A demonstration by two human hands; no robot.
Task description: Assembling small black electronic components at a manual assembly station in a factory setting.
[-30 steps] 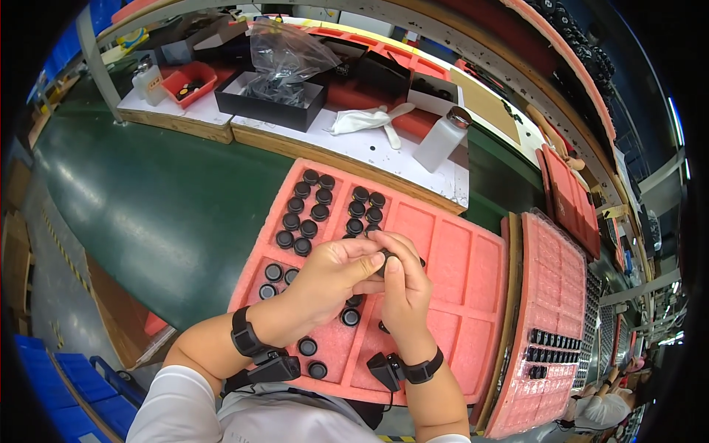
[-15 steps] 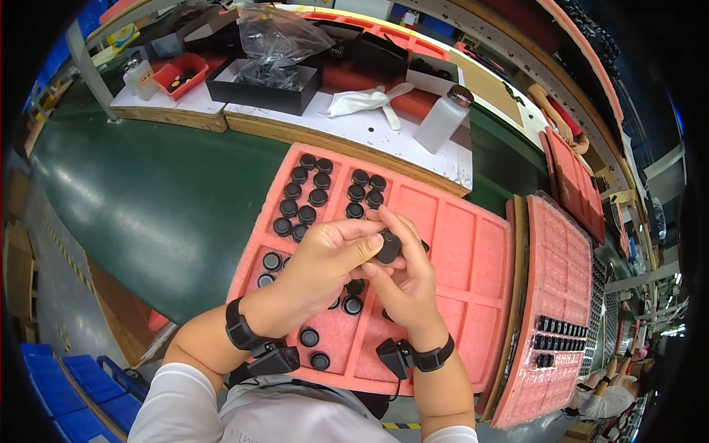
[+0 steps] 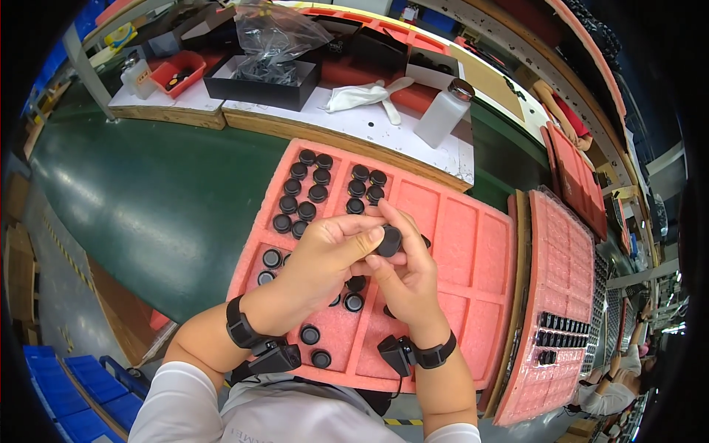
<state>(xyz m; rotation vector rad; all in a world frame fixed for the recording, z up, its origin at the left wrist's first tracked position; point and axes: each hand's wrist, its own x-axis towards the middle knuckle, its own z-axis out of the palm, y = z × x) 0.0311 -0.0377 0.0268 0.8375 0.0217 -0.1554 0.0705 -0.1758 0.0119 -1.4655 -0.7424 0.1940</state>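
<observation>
A small black round part, like a knob or cap, is held up over the pink foam tray. My left hand pinches it, with the thumb on its near left side. The fingers of my right hand curl round it from the right, the thumb just below it. Similar black round parts stand in the tray's left and middle compartments, several to a compartment. My hands and forearms cover some of those in the middle.
Beyond the tray, a white-topped board holds a clear bottle, a white glove, a black box with a plastic bag, and a red bin. More pink trays lean at the right. A co-worker's arm reaches in at upper right.
The black part has turned a little between my fingers, and my right thumb has shifted slightly upward. Both hands stay in nearly the same place over the tray.
</observation>
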